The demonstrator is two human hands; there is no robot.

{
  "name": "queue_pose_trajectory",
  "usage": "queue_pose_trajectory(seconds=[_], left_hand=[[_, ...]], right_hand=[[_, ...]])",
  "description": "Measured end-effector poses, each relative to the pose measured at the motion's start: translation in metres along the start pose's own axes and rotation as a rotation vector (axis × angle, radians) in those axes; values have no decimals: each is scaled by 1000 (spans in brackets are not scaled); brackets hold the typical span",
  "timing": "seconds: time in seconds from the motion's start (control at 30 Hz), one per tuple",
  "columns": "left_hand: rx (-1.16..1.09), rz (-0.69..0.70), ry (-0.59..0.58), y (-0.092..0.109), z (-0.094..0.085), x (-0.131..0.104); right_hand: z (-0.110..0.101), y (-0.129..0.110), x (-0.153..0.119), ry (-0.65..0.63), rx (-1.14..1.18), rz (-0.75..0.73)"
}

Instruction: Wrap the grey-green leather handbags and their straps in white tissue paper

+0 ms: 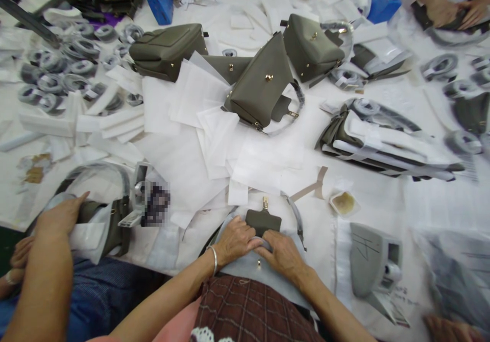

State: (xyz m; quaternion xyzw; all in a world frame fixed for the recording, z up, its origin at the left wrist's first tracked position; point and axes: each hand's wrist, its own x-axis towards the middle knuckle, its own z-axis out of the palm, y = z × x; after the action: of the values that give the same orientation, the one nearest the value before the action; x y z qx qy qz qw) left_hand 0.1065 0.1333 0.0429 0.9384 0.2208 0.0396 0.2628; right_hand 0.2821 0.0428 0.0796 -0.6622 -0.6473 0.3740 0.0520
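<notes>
In the head view, a brown checked apron [252, 314] edged with white lace was nearest. Beyond it, the left hand [235, 240] and right hand [284, 256] had fingers curled close together, gripping the soft grey edge of a handbag [248, 270] directly beneath them; its smooth olive flap [264, 222] projected just past.

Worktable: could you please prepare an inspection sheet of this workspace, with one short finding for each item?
Surface: white-covered worktable, strewn with thin white sheets.
Job's things: grey-covered handbag with olive leathery flap and gold-coloured clasp.
Clutter: coiled grey straps at upper left; grey wedge-shaped dispenser at right.
Hands: left hand and right hand grip the handbag's upper edge.
Cables: nothing seen.
Surroundings: coworkers' hands at left and upper right.
</notes>
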Motion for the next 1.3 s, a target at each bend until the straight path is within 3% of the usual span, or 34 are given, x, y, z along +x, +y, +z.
queue_pose_trajectory(seconds=[0.17, 0.27, 0.33, 0.4, 0.5, 0.57, 0.7, 0.8, 1.0, 1.13, 1.3], left_hand=[[114, -118, -44, 2, 4, 8], [160, -134, -90, 4, 4, 12], [163, -134, -95, 4, 4, 13], [163, -131, -94, 4, 4, 12], [166, -118, -96, 4, 6, 11], [159, -124, -99, 4, 6, 11], [123, -154, -91, 5, 4, 11], [98, -173, -84, 4, 3, 10], [16, -145, -101, -2, -5, -2], [-80, -63, -149, -3, -29, -31], [-285, 97, -363, 0, -66, -70]], right_hand=[[6, 3, 11, -31, -134, 120], [6, 9, 14, -14, -71, 124], [4, 13, 15, 102, 64, 50], [1, 16, 17, 313, 150, 22], [-6, 20, 28, 516, 80, 152], [-11, 22, 38, 465, 47, 273], [-24, 21, 53, 163, 230, 407], [-28, 10, 49, 92, 268, 321], [-2, -19, 3, 249, 174, -20], [13, -16, -26, 194, 62, -268], [9, -3, -30, 236, 16, -401]])
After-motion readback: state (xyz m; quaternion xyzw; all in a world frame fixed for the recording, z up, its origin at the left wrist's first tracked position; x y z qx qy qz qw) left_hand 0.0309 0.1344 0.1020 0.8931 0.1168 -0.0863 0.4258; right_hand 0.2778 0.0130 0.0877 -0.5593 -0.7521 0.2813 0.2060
